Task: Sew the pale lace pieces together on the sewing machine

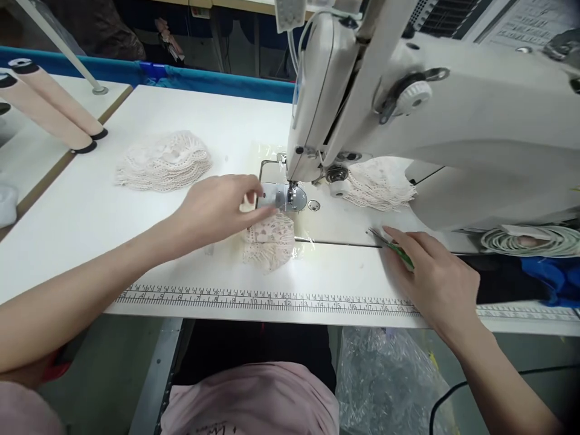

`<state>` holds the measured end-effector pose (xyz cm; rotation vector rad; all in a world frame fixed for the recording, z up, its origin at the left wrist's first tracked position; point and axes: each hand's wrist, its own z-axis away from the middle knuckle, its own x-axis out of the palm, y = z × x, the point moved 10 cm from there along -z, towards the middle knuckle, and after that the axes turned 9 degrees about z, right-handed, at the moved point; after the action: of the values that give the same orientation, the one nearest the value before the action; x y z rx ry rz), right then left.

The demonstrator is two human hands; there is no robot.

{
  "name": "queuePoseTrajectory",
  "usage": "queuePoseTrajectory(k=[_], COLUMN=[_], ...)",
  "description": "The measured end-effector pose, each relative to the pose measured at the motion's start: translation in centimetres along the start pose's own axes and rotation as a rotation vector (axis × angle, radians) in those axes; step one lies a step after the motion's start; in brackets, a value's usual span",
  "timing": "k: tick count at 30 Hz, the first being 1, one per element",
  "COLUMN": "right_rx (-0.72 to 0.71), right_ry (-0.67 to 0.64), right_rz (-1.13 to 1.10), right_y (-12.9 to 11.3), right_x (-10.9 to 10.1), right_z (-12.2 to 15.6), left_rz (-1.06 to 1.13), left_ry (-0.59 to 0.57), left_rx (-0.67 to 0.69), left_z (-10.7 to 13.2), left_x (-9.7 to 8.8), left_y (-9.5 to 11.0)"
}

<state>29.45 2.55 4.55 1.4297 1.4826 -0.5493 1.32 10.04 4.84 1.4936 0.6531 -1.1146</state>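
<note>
My left hand (217,208) rests on the table with its fingers pinching the edge of a pale pink lace piece (269,238) just left of the presser foot (290,196) of a white sewing machine (408,103). The lace piece lies in front of the needle plate. My right hand (430,272) lies on the table to the right, closed around small green-handled thread snips (392,244) whose metal tips point left.
A stack of lace pieces (163,160) sits at the left on the white table (90,211). Another lace pile (380,184) lies behind the needle under the machine arm. A printed ruler (254,297) runs along the front edge. Two thread cones (54,106) lie far left. Coiled cord (530,238) sits right.
</note>
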Motion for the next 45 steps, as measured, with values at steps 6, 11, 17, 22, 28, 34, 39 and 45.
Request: queuePoseTrajectory(k=[6,11,17,22,28,34,39,45], right_rx=[-0.141,-0.235,-0.207,0.001,-0.069,-0.36,-0.462,-0.489], right_ry=[0.112,0.021,-0.279,-0.151,-0.053,-0.007,-0.053,0.004], right_rz=[-0.073,-0.591,-0.98,-0.953,-0.597,-0.606,-0.466,-0.474], right_y=[-1.9,-9.0,-14.8,-8.8,-6.3,-10.2,-12.4,-13.1], right_x=[-1.3,-2.3,1.0,1.5,0.0,-1.4,-0.8,-0.9], right_z=[-0.6,-5.2,-9.5,-7.5,-4.5,-5.8,-6.7,-6.9], left_rz=[-0.115,-0.153,-0.159,-0.124,-0.013,-0.028,-0.12,-0.131], left_ry=[-0.017,0.114,0.142,0.119,0.115,0.096,0.087,0.207], left_rx=[0.065,0.144,0.241,0.249,0.361,0.656,0.614,0.659], left_z=[2.7,3.7,3.9,4.0,4.5,5.9,5.6,5.5], left_x=[2.2,2.9,3.3,3.6,3.4,3.7,3.7,3.4], left_y=[-0.8,0.3,1.2,0.9,2.0,5.7,4.9,5.4])
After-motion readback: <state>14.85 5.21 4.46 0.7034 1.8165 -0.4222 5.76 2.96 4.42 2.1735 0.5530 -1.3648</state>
